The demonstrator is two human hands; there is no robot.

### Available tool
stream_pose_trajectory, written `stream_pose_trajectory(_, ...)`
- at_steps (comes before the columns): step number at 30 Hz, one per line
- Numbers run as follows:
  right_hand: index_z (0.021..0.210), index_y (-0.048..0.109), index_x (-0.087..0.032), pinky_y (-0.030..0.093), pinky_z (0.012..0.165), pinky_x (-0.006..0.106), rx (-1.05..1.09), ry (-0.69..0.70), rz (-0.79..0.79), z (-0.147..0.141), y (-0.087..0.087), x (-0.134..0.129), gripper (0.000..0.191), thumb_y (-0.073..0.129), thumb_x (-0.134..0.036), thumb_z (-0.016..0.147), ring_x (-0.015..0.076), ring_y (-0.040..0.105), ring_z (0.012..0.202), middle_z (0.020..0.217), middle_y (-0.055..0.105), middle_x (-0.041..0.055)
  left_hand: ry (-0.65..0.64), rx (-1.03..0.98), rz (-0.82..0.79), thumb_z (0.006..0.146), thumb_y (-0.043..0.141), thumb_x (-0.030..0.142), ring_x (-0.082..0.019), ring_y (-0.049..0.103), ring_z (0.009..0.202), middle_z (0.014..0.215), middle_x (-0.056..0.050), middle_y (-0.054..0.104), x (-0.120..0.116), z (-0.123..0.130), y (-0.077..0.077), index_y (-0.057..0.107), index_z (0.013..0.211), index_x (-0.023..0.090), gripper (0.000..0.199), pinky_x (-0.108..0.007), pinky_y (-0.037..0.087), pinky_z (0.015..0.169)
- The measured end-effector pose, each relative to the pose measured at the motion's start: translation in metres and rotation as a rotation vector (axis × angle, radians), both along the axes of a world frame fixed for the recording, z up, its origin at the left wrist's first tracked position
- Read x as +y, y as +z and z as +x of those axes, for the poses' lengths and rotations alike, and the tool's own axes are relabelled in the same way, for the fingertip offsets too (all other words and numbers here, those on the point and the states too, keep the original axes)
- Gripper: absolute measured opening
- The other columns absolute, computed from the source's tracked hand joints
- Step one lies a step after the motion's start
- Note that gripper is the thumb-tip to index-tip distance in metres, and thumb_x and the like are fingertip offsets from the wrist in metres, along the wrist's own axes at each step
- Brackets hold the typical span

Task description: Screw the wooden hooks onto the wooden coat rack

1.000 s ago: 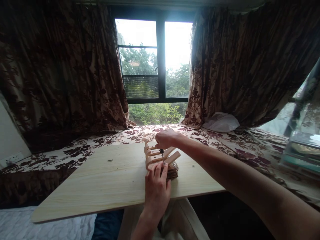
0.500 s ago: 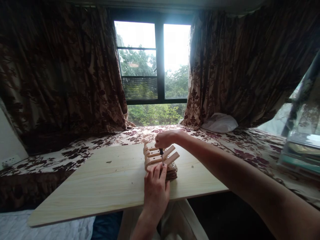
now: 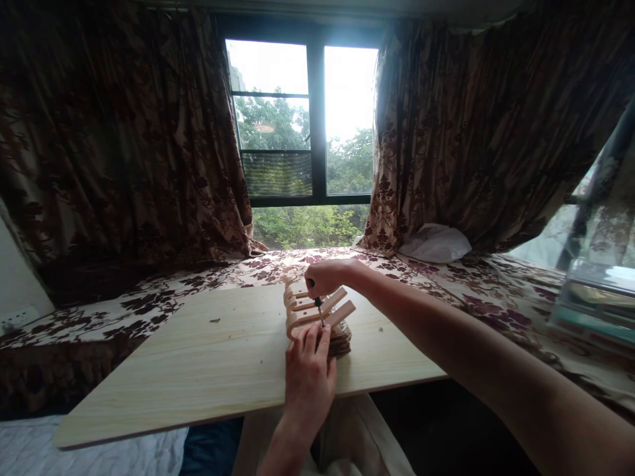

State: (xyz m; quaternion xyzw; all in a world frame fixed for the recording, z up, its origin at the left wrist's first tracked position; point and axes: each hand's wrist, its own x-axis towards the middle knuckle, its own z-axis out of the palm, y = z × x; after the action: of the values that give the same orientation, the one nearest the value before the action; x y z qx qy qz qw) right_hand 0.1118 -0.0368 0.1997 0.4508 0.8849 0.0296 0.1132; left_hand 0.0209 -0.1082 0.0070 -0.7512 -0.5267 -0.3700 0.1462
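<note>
My right hand (image 3: 327, 276) is closed around the dark handle of a screwdriver (image 3: 318, 302), whose thin shaft points down at a slatted wooden piece (image 3: 303, 317). This piece has several pale slats with curved left ends and dark holes. Two of its wooden bars (image 3: 343, 311) slant up to the right. My left hand (image 3: 310, 370) grips the near end of the wooden piece, its fingertips close around the screwdriver's tip. What the tip meets is hidden by those fingers. Under the right side sits a brownish layered stack (image 3: 341, 342), partly covered by my left hand.
A pale wood-grain board (image 3: 198, 370) carries the work, with small dark scraps (image 3: 215, 320) on it. Behind lies a floral cloth (image 3: 278, 262) before a window. A white plastic bag (image 3: 436, 242) and a clear box (image 3: 595, 297) stand to the right.
My right hand has shifted slightly left and turned a little, and the screwdriver now leans more to the left. My left hand keeps its place on the wooden piece.
</note>
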Motion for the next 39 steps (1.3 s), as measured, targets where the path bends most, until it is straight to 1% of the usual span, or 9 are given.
stream_pose_trajectory(7,0.111,0.058,-0.015,0.052,0.075,0.037,0.044,-0.058,0.067,0.000,-0.010,0.004,0.030,0.053,-0.036,0.091,0.0177,0.061,0.088,0.107,0.061,0.0072,0.006,0.008,0.008,0.077,0.054,0.011,-0.025,0.044,0.120,0.130,-0.006,0.054,-0.001,0.000,0.000,0.054,0.125,0.020,0.049,-0.042,0.039,0.100)
stream_pose_trajectory(13,0.111,0.058,-0.016,0.052,0.075,0.037,0.063,-0.022,0.054,0.004,-0.008,0.005,0.027,0.053,-0.034,0.091,0.0175,0.061,0.088,0.107,0.061,0.0067,0.010,0.010,0.027,0.077,0.053,0.011,-0.025,0.044,0.119,0.130,-0.006,0.054,0.002,-0.001,-0.003,0.054,0.125,0.020,0.049,-0.041,0.040,0.099)
stream_pose_trajectory(19,0.110,0.058,-0.015,0.052,0.075,0.037,0.056,-0.056,0.107,0.001,-0.008,-0.001,0.028,0.053,-0.035,0.092,0.0174,0.061,0.088,0.107,0.061,0.0070,0.010,-0.007,0.050,0.076,0.052,0.010,-0.025,0.045,0.119,0.129,-0.006,0.055,0.005,-0.002,-0.007,0.055,0.124,0.020,0.049,-0.043,0.041,0.098)
stream_pose_trajectory(24,0.109,0.059,-0.016,0.052,0.076,0.037,0.075,0.020,0.102,-0.002,-0.008,-0.003,0.026,0.053,-0.034,0.091,0.0173,0.061,0.089,0.106,0.061,0.0066,0.008,-0.025,0.054,0.076,0.051,0.009,-0.026,0.045,0.118,0.129,-0.007,0.055,0.005,-0.001,-0.008,0.055,0.124,0.018,0.049,-0.045,0.042,0.096)
stream_pose_trajectory(27,0.110,0.059,-0.016,0.052,0.076,0.037,0.094,0.018,0.133,-0.003,-0.014,-0.002,0.027,0.053,-0.034,0.091,0.0177,0.061,0.090,0.108,0.061,0.0070,-0.004,-0.027,0.049,0.076,0.051,0.009,-0.026,0.045,0.118,0.129,-0.007,0.055,0.004,-0.002,-0.008,0.055,0.124,0.018,0.050,-0.045,0.042,0.096)
stream_pose_trajectory(31,0.112,0.058,-0.015,0.051,0.077,0.039,0.115,-0.052,0.195,-0.002,-0.023,-0.001,0.029,0.053,-0.035,0.091,0.0184,0.061,0.091,0.108,0.061,0.0075,-0.015,-0.025,0.047,0.076,0.051,0.009,-0.025,0.044,0.118,0.129,-0.008,0.055,0.005,-0.003,-0.009,0.054,0.125,0.019,0.050,-0.044,0.042,0.097)
stream_pose_trajectory(36,0.111,0.058,-0.015,0.051,0.078,0.039,0.153,-0.074,0.212,-0.002,-0.029,0.001,0.030,0.053,-0.036,0.091,0.0185,0.061,0.091,0.108,0.061,0.0074,-0.018,-0.023,0.050,0.076,0.052,0.009,-0.026,0.044,0.119,0.129,-0.008,0.054,0.007,-0.003,-0.011,0.054,0.125,0.018,0.050,-0.044,0.041,0.097)
stream_pose_trajectory(39,0.113,0.057,-0.015,0.051,0.077,0.039,0.203,-0.097,0.237,-0.006,-0.036,0.003,0.030,0.054,-0.035,0.091,0.0185,0.061,0.090,0.108,0.060,0.0073,-0.015,-0.021,0.046,0.077,0.051,0.009,-0.026,0.043,0.120,0.130,-0.008,0.053,0.007,-0.003,-0.011,0.054,0.125,0.019,0.049,-0.044,0.041,0.098)
